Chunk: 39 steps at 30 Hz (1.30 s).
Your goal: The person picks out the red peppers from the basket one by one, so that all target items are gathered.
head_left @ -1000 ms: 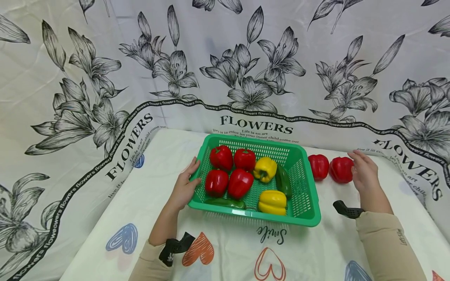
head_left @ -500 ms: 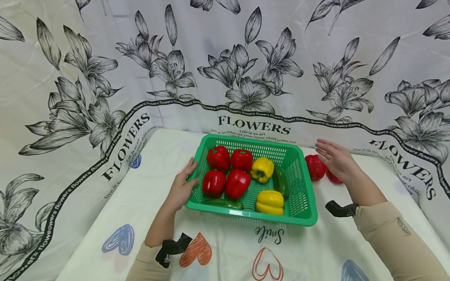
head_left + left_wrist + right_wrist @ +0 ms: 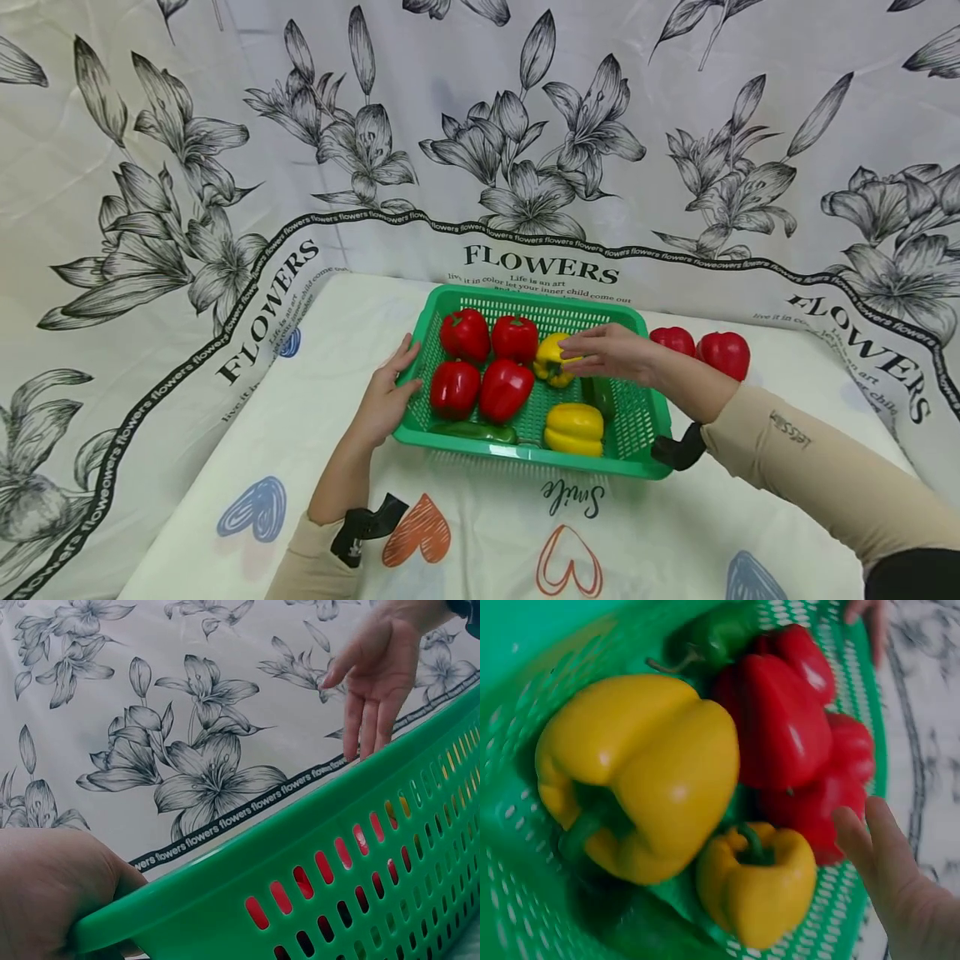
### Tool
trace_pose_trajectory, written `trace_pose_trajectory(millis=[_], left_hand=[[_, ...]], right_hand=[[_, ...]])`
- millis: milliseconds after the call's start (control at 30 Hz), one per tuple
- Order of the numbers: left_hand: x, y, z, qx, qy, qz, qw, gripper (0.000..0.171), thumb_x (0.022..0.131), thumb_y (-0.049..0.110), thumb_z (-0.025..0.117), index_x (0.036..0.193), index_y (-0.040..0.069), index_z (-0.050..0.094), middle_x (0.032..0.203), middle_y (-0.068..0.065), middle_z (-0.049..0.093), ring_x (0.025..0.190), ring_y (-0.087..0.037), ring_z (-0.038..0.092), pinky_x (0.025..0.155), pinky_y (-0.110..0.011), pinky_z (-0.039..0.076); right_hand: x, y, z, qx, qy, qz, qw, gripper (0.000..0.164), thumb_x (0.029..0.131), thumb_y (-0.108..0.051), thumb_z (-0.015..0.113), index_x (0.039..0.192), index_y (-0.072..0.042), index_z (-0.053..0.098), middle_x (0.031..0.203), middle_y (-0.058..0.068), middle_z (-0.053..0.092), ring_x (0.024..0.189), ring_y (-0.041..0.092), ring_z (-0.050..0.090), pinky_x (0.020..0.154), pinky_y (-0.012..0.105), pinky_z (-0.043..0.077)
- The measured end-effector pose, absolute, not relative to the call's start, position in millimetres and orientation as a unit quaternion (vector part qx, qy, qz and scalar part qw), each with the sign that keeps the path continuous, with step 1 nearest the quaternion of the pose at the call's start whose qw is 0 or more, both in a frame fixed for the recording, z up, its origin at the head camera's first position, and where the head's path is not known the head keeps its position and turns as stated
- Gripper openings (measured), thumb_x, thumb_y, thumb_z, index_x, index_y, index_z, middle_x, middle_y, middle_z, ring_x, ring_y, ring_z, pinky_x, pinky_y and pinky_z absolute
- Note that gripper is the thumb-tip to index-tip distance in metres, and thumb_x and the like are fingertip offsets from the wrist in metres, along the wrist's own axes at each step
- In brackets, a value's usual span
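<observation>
My left hand [image 3: 382,404] grips the left end of a green plastic basket [image 3: 517,452]; in the left wrist view its fingers go round the rim. Above the basket's right half hovers my right hand [image 3: 618,354], fingers straight, holding nothing. It partly covers the rear yellow bell pepper [image 3: 550,360]; whether it touches that pepper I cannot tell. Another yellow bell pepper [image 3: 573,429] lies at the front right inside. Several red bell peppers [image 3: 506,390] fill the left half. Along the front wall lies a long green pepper [image 3: 480,431]; a dark green vegetable [image 3: 600,400] is near the right wall.
Outside the basket, by its right end, stand two red bell peppers, one [image 3: 724,354] farther right and one [image 3: 672,340] partly behind my forearm. A white tablecloth [image 3: 247,417] with printed hearts covers the table. Flower-printed fabric [image 3: 450,192] hangs behind.
My right hand has moved left from the red bell peppers outside to above the basket, with nothing in it. The left hand stays on the rim, and the peppers keep their places.
</observation>
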<state>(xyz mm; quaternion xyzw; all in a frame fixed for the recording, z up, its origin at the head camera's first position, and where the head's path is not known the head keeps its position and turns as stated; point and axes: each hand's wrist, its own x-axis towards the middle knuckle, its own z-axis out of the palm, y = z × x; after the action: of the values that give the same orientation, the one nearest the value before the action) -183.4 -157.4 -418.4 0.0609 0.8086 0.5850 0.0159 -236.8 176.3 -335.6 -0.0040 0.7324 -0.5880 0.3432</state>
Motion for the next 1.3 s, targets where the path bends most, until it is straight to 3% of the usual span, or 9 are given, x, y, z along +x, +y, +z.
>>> trace_pose_trajectory(millis=[200, 367, 467, 600, 800, 900, 1033, 1167, 1300], left_hand=[[-184, -157, -419, 0.056, 0.806, 0.589, 0.023, 0.056, 0.092, 0.0, 0.045, 0.146, 0.009, 0.031, 0.157, 0.005, 0.012, 0.146, -0.022, 0.006, 0.114, -0.046, 0.019], [-186, -156, -420, 0.064, 0.803, 0.592, 0.02, 0.056, 0.093, 0.0, 0.044, 0.146, 0.008, 0.03, 0.157, 0.005, 0.011, 0.146, -0.021, 0.005, 0.115, -0.046, 0.015], [-184, -155, -417, 0.074, 0.8, 0.595, 0.019, 0.055, 0.093, -0.001, 0.043, 0.146, 0.007, 0.03, 0.157, 0.004, 0.012, 0.146, -0.022, 0.005, 0.115, -0.046, 0.014], [-184, -155, -417, 0.08, 0.804, 0.59, 0.016, 0.055, 0.093, -0.002, 0.043, 0.146, 0.006, 0.03, 0.157, 0.001, 0.013, 0.146, -0.023, 0.006, 0.115, -0.047, 0.015], [-187, -159, -420, 0.075, 0.806, 0.587, 0.017, 0.055, 0.093, 0.0, 0.044, 0.146, 0.008, 0.03, 0.157, 0.001, 0.013, 0.146, -0.021, 0.007, 0.114, -0.047, 0.016], [-183, -157, -414, 0.071, 0.803, 0.591, 0.025, 0.055, 0.093, -0.001, 0.043, 0.146, 0.007, 0.029, 0.157, 0.001, 0.013, 0.146, -0.021, 0.006, 0.114, -0.046, 0.016], [-175, -154, -399, 0.071, 0.802, 0.593, 0.032, 0.055, 0.093, -0.003, 0.042, 0.145, 0.001, 0.027, 0.157, -0.005, 0.012, 0.146, -0.025, 0.006, 0.114, -0.046, 0.016], [-172, -153, -393, 0.073, 0.804, 0.589, 0.033, 0.054, 0.093, -0.004, 0.042, 0.145, -0.002, 0.026, 0.157, -0.008, 0.011, 0.145, -0.028, 0.006, 0.113, -0.047, 0.017], [-176, -155, -403, 0.075, 0.802, 0.592, 0.029, 0.054, 0.093, -0.002, 0.042, 0.145, 0.003, 0.028, 0.158, -0.004, 0.012, 0.146, -0.025, 0.005, 0.114, -0.047, 0.016]], right_hand=[[-238, 147, -346, 0.009, 0.745, -0.547, 0.382, 0.053, 0.091, -0.024, 0.059, 0.129, 0.01, 0.045, 0.132, 0.024, 0.051, 0.102, 0.021, 0.064, 0.096, 0.036, 0.046], [-241, 135, -354, 0.015, 0.754, -0.534, 0.383, 0.04, 0.09, -0.024, 0.061, 0.114, 0.007, 0.054, 0.129, 0.023, 0.055, 0.11, 0.029, 0.061, 0.091, 0.035, 0.051], [-243, 133, -358, 0.018, 0.753, -0.538, 0.379, 0.028, 0.089, -0.023, 0.062, 0.098, 0.003, 0.058, 0.123, 0.021, 0.059, 0.103, 0.028, 0.064, 0.088, 0.034, 0.052], [-246, 133, -365, 0.025, 0.753, -0.537, 0.38, 0.023, 0.086, -0.022, 0.066, 0.091, 0.0, 0.06, 0.108, 0.017, 0.065, 0.091, 0.02, 0.065, 0.097, 0.04, 0.046], [-248, 126, -372, 0.042, 0.756, -0.531, 0.38, 0.028, 0.083, -0.022, 0.069, 0.095, 0.001, 0.058, 0.093, 0.008, 0.065, 0.097, 0.024, 0.062, 0.103, 0.044, 0.04], [-249, 125, -375, 0.041, 0.756, -0.527, 0.386, 0.03, 0.084, -0.021, 0.067, 0.099, 0.001, 0.055, 0.101, 0.011, 0.063, 0.105, 0.028, 0.06, 0.104, 0.044, 0.039], [-247, 123, -377, 0.033, 0.751, -0.516, 0.41, 0.046, 0.086, -0.022, 0.064, 0.117, 0.004, 0.043, 0.124, 0.021, 0.054, 0.124, 0.036, 0.048, 0.107, 0.045, 0.036], [-247, 121, -381, 0.029, 0.745, -0.513, 0.425, 0.061, 0.087, -0.023, 0.062, 0.131, 0.006, 0.031, 0.14, 0.029, 0.039, 0.131, 0.04, 0.039, 0.109, 0.046, 0.032], [-250, 121, -387, 0.036, 0.743, -0.512, 0.429, 0.069, 0.087, -0.023, 0.062, 0.136, 0.006, 0.023, 0.143, 0.03, 0.033, 0.133, 0.04, 0.036, 0.109, 0.046, 0.032]])
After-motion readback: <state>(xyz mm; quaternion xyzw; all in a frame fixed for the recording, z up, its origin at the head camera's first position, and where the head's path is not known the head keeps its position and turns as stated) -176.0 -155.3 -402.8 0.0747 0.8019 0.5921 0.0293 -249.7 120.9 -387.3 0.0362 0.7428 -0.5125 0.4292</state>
